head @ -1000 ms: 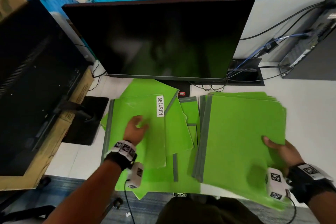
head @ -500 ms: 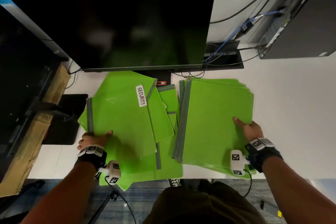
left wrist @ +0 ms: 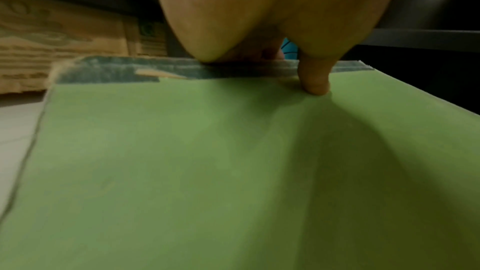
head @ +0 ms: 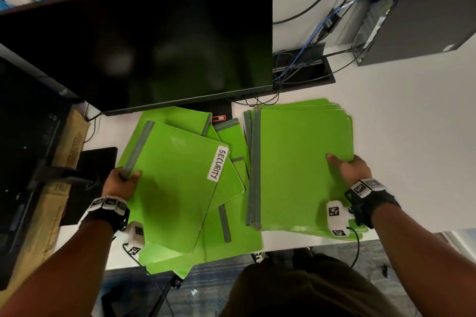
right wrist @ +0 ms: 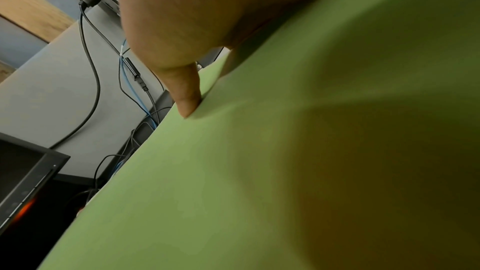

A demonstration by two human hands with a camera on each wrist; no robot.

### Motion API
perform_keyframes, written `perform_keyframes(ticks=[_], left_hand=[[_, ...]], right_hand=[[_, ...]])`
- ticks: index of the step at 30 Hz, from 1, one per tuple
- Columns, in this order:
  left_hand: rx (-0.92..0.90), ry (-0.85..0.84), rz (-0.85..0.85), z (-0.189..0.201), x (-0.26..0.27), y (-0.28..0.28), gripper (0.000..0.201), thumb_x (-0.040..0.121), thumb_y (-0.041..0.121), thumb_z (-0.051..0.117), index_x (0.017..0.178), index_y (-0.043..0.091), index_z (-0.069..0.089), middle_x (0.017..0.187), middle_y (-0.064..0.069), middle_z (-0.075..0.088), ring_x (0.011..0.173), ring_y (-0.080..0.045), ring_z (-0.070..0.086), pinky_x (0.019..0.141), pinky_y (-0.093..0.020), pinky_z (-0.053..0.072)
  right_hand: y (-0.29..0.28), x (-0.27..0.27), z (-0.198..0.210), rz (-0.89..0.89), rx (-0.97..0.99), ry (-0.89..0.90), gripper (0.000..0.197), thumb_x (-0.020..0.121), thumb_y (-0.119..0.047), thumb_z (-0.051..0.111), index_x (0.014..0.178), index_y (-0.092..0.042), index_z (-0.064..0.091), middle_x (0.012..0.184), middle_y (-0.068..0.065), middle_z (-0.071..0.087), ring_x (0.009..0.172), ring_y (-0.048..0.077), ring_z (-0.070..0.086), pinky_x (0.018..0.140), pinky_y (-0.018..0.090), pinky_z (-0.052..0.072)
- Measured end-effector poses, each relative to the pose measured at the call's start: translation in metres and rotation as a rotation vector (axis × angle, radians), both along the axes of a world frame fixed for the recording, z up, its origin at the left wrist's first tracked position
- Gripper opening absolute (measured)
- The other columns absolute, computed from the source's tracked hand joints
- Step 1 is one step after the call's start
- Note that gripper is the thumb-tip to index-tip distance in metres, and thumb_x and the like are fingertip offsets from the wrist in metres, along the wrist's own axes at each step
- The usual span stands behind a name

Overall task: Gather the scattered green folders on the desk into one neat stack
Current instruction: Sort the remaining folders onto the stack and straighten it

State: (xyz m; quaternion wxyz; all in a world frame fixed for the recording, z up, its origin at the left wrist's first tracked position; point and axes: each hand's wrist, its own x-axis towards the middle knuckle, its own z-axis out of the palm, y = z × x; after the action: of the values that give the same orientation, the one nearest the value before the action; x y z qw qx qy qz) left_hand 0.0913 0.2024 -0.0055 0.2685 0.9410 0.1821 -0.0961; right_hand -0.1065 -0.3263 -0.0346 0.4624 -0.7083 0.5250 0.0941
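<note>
Left hand (head: 121, 183) pinching SECURITY folder (head: 177, 183) spine; right hand (head: 353, 170) gripping stacked folders' (head: 301, 170) right edge.

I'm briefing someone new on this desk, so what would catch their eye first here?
Bright green folders cover the near desk: a fanned pile on the left, topped by one labelled SECURITY, and a squarer stack on the right. The left hand grips the SECURITY folder's grey spine; the right hand holds the stack's right edge. A large dark monitor looms behind.
</note>
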Motion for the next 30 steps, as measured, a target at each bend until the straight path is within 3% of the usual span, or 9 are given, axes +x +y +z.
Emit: perform_keyframes(ticks=[4,7,12,14,18,21,24,26,30], left_hand=[[-0.111,0.068,-0.124,-0.009,0.016,-0.031,0.029,0.083,0.022,0.073,0.099,-0.002,0.065,0.083,-0.015,0.060,0.078,-0.023,0.054,0.061,-0.024,0.042],[-0.115,0.149,-0.200,-0.017,0.015,-0.050,0.025,0.085,0.027,0.070,0.091,0.004,0.061,0.071,-0.011,0.055,0.066,-0.024,0.050,0.060,-0.030,0.038],[-0.390,0.077,-0.055,-0.011,0.004,-0.039,0.008,0.085,0.006,0.067,0.088,0.008,0.060,0.069,-0.011,0.062,0.062,-0.023,0.054,0.053,-0.024,0.050],[-0.508,0.061,0.018,-0.003,0.000,-0.029,0.014,0.086,0.001,0.064,0.083,0.014,0.061,0.063,-0.004,0.064,0.057,-0.020,0.056,0.051,-0.023,0.050],[-0.677,0.085,0.176,0.008,-0.011,-0.003,0.012,0.089,0.012,0.062,0.101,0.016,0.063,0.064,0.002,0.066,0.053,-0.013,0.059,0.055,-0.022,0.050],[-0.741,0.079,0.160,0.015,-0.020,0.001,0.024,0.091,0.016,0.059,0.115,0.011,0.058,0.078,-0.004,0.066,0.061,-0.015,0.064,0.059,-0.022,0.052],[-0.928,0.041,0.127,0.031,-0.027,-0.023,0.010,0.095,0.015,0.050,0.094,0.018,0.060,0.078,0.000,0.071,0.066,-0.011,0.068,0.062,-0.022,0.056],[-1.007,0.009,0.095,0.038,-0.031,-0.051,0.018,0.095,0.016,0.049,0.080,0.020,0.056,0.070,0.006,0.070,0.063,-0.010,0.066,0.061,-0.021,0.055],[-0.861,0.023,0.022,0.019,-0.036,-0.098,0.020,0.090,0.016,0.061,0.071,0.020,0.060,0.054,0.009,0.058,0.053,-0.015,0.051,0.055,-0.027,0.042]], right_hand=[[0.000,0.000,-0.001,-0.004,0.004,0.007,0.068,0.078,-0.054,0.067,0.127,-0.008,0.056,0.126,0.019,0.062,0.111,0.038,0.059,0.096,0.045,0.048],[-0.003,-0.001,0.000,0.005,0.021,0.011,0.068,0.078,-0.055,0.066,0.128,-0.009,0.056,0.126,0.018,0.062,0.111,0.037,0.060,0.096,0.044,0.048],[-0.004,-0.004,-0.003,0.008,0.042,0.015,0.075,0.071,-0.064,0.064,0.126,-0.013,0.058,0.121,0.014,0.065,0.105,0.035,0.063,0.093,0.046,0.051],[-0.004,-0.004,-0.003,0.008,0.033,0.014,0.073,0.072,-0.063,0.064,0.125,-0.014,0.058,0.120,0.014,0.066,0.104,0.035,0.063,0.092,0.046,0.051],[-0.004,-0.004,-0.004,0.024,0.032,0.016,0.072,0.073,-0.062,0.064,0.125,-0.013,0.058,0.120,0.015,0.065,0.104,0.035,0.063,0.092,0.045,0.051],[-0.005,-0.003,-0.003,0.033,0.016,0.026,0.069,0.077,-0.058,0.065,0.126,-0.011,0.057,0.123,0.017,0.064,0.107,0.037,0.061,0.093,0.045,0.049],[-0.004,-0.003,-0.003,0.030,0.013,0.028,0.068,0.078,-0.056,0.065,0.126,-0.010,0.055,0.124,0.018,0.063,0.109,0.037,0.060,0.093,0.044,0.049],[-0.004,-0.003,-0.002,0.024,0.014,0.020,0.068,0.078,-0.056,0.066,0.126,-0.010,0.056,0.124,0.018,0.063,0.109,0.037,0.061,0.094,0.046,0.049],[-0.004,-0.003,-0.003,0.019,0.022,0.010,0.068,0.078,-0.055,0.066,0.127,-0.009,0.055,0.125,0.019,0.062,0.110,0.038,0.060,0.095,0.047,0.048]])
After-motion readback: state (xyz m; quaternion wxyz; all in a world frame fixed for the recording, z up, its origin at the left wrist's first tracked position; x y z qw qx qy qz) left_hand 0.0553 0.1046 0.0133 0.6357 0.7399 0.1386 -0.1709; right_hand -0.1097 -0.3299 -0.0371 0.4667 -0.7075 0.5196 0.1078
